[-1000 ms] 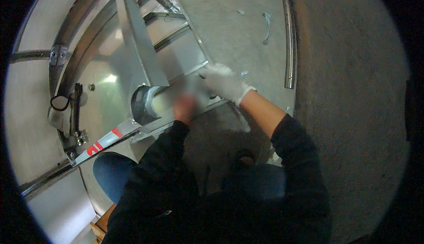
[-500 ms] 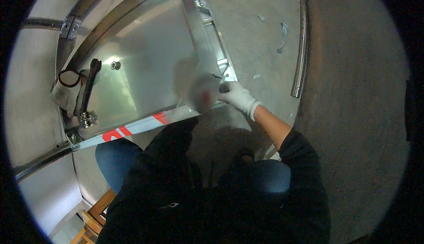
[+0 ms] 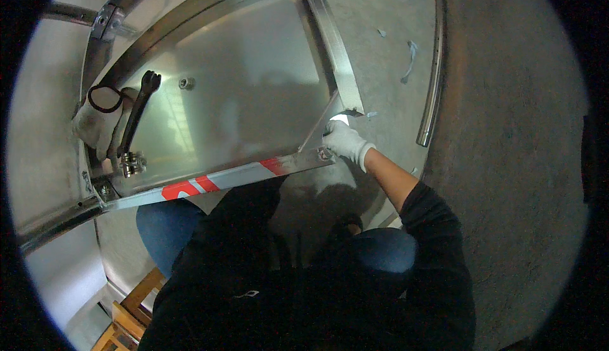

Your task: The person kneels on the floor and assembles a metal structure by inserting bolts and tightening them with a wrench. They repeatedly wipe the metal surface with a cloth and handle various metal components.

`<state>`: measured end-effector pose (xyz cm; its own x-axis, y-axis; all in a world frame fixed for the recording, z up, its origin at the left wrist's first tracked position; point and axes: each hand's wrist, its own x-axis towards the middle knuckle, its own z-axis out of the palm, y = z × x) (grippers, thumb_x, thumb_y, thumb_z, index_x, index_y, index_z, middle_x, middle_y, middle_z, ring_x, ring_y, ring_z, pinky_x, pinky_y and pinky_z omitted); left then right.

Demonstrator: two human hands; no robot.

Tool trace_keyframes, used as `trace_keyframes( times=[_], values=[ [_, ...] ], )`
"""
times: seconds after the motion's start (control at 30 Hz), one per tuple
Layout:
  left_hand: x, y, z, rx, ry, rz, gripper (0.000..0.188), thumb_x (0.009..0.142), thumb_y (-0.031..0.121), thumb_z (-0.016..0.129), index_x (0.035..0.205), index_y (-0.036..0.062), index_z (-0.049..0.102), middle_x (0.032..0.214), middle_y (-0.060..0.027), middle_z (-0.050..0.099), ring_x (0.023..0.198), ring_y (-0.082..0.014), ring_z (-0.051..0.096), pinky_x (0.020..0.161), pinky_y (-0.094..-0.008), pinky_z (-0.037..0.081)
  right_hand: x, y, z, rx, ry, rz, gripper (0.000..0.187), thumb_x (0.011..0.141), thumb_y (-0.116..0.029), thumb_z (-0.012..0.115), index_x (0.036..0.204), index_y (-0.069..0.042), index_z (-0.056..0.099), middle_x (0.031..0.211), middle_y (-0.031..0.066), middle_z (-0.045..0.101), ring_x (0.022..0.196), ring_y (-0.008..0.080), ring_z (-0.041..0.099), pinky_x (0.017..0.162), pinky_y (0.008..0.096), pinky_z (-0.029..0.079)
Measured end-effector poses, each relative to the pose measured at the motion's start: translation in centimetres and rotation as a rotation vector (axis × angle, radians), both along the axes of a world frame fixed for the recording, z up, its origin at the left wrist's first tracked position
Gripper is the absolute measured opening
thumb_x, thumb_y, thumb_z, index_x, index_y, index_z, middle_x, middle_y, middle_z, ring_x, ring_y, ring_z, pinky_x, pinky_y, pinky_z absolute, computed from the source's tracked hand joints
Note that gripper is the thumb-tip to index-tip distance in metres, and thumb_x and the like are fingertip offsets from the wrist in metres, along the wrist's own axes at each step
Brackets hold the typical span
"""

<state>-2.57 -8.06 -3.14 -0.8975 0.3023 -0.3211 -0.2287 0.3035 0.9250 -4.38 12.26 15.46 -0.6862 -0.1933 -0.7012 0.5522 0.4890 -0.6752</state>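
My right hand (image 3: 347, 142), in a white glove, has its fingers closed at the near right corner of a metal frame (image 3: 344, 78). The fingertips are partly hidden against that corner. A shiny sheet panel (image 3: 247, 91) fills the frame, and a red-and-white striped strip (image 3: 219, 183) runs along its near rail. My left sleeve (image 3: 254, 195) reaches up to the underside of this rail; the left hand is out of sight. On the panel's left side lie a dark wrench (image 3: 138, 110), a white glove (image 3: 98, 122) with a dark cuff and a small nut (image 3: 186, 83).
Another metal tube (image 3: 57, 227) joins the frame's near left corner. On the floor at the right lies a long metal strip (image 3: 432, 78), with a scrap of pale plastic (image 3: 410, 62) near it. Wooden furniture (image 3: 133, 310) stands at the lower left.
The frame has tilted, and its near right corner has shifted right. The right rail now shows its top face instead of its slotted side. My right hand has moved slightly with the corner.
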Motion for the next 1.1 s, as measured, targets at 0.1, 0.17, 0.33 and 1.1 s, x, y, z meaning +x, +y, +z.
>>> trace_keyframes(
  times=[0.1, 0.17, 0.33, 1.1],
  values=[
    [0.1, 0.2, -1.4, 0.031, 0.014, 0.026, 0.021, 0.074, 0.013, 0.073, 0.088, 0.0016, 0.064, 0.078, -0.0056, 0.064, 0.071, -0.0128, 0.058, 0.065, -0.0291, 0.048, 0.0, -0.2, 1.0, 0.044, 0.017, -0.022, 0.018, 0.065, -0.007, 0.061, 0.080, 0.003, 0.065, 0.070, 0.0101, 0.063, 0.060, 0.0169, 0.060, 0.057, 0.0298, 0.050],
    [0.2, 0.4, -2.1, 0.048, 0.019, 0.034, 0.021, 0.074, 0.013, 0.073, 0.088, 0.0017, 0.064, 0.078, -0.0055, 0.064, 0.071, -0.0127, 0.058, 0.064, -0.0288, 0.048, 0.1, -0.1, 0.5, 0.057, 0.043, -0.017, 0.017, 0.066, -0.008, 0.062, 0.079, 0.003, 0.064, 0.069, 0.0097, 0.063, 0.059, 0.0167, 0.060, 0.056, 0.0299, 0.050],
    [0.4, 0.4, -3.3, 0.065, 0.032, 0.054, 0.021, 0.073, 0.013, 0.074, 0.088, 0.0017, 0.064, 0.078, -0.0052, 0.064, 0.070, -0.0122, 0.058, 0.064, -0.0281, 0.048, 0.1, -0.5, 0.6, 0.059, 0.048, 0.002, 0.016, 0.065, -0.009, 0.065, 0.077, 0.003, 0.064, 0.068, 0.0095, 0.063, 0.060, 0.0172, 0.061, 0.056, 0.0297, 0.050],
    [0.7, 0.1, -7.4, 0.121, 0.083, 0.090, 0.023, 0.069, 0.011, 0.076, 0.086, 0.0022, 0.064, 0.077, -0.0038, 0.065, 0.066, -0.0103, 0.059, 0.060, -0.0249, 0.050, 0.4, -1.2, -1.6, 0.090, 0.104, -0.095, 0.027, 0.061, -0.013, 0.066, 0.082, 0.004, 0.066, 0.072, 0.0146, 0.065, 0.068, 0.0224, 0.063, 0.066, 0.0320, 0.048]
  ],
)
